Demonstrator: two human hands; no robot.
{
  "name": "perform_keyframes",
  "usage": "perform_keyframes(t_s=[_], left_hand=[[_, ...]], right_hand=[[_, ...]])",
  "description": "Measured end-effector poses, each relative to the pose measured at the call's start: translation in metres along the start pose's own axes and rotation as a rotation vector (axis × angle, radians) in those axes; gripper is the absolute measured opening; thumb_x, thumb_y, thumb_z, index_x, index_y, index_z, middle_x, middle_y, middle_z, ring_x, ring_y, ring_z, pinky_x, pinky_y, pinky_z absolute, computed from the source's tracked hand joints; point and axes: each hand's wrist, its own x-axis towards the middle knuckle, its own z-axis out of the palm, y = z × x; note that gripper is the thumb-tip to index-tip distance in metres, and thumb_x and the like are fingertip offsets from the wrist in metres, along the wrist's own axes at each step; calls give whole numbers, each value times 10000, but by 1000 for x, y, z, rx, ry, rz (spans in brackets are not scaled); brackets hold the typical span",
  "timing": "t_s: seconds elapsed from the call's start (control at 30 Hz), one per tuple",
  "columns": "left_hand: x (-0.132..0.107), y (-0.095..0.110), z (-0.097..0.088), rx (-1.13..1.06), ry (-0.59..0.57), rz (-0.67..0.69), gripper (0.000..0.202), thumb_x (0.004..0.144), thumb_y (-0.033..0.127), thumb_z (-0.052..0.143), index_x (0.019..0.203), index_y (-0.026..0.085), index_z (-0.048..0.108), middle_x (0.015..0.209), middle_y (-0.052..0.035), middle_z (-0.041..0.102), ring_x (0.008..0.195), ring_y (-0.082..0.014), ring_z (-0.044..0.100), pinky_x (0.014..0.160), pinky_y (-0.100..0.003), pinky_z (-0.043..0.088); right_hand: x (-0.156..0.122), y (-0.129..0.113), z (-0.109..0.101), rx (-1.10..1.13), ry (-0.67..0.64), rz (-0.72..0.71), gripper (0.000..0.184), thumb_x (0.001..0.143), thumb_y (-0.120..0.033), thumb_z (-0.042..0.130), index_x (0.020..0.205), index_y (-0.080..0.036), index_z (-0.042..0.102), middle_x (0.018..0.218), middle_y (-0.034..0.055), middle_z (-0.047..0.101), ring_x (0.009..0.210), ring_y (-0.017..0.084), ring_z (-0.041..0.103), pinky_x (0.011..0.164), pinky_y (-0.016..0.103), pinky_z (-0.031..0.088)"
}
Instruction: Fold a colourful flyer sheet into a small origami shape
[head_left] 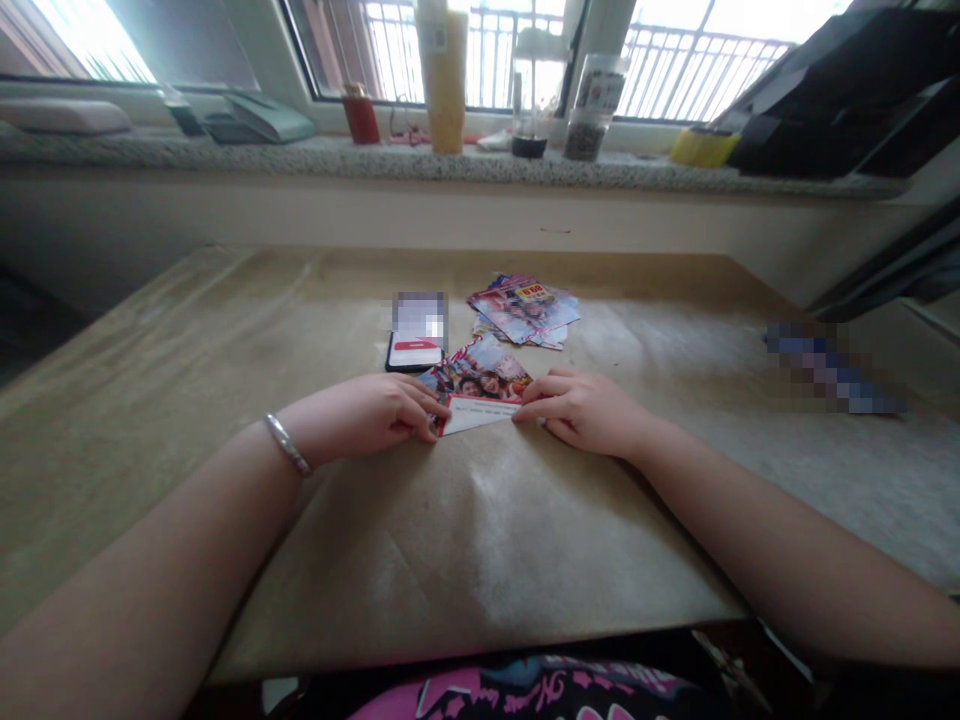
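Tan tabletop (480,560) bears folded flyer (489,384), peak pointing away, near edge crosswise; left hand (381,410) and right hand (589,408), half-curled, grip its corners.

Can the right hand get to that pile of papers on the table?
Probably yes: the pile lies just beyond the right hand, and nothing seems to stand between them. It would just need to leave the paper it's touching.

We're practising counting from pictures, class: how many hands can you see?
2: the left hand at the left end of the printed sheet, the right hand at its right end. No others show.
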Motion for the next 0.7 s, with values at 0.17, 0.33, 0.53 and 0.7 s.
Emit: perform_keyframes(t_s=[0.17,0.33,0.53,0.7], left_hand=[[3,12,-4,-57,35,-61,278,817,79,476,882,214,709,1098,-23,688,1025,-154,620,935,-274,489],[12,24,8,28,38,-67,343,896,216,483,1221,220,591,1286,-81,576,1193,-220,519,1031,-379,435],[26,30,28,198,97,-83,378,934,313,468,1296,231,540,1294,-99,542,1179,-260,482,1025,-447,418],[33,34,30,252,137,-109,349,932,344,472,1241,221,576,1218,-101,560,1108,-265,487,977,-450,439]], right_hand=[[1,-3,0,-15,-3,22,337,807,-95,483,1019,-225,710,1056,45,688,917,188,575,780,314,467],[2,-7,1,-91,44,19,244,826,-140,494,948,-190,699,992,68,686,902,207,574,793,334,458],[6,-9,8,-90,68,-32,292,834,-140,485,1029,-216,690,996,67,671,880,196,561,791,328,444],[9,-11,8,-138,20,-27,305,850,-156,478,1068,-219,682,1021,84,656,900,209,550,785,333,442]])
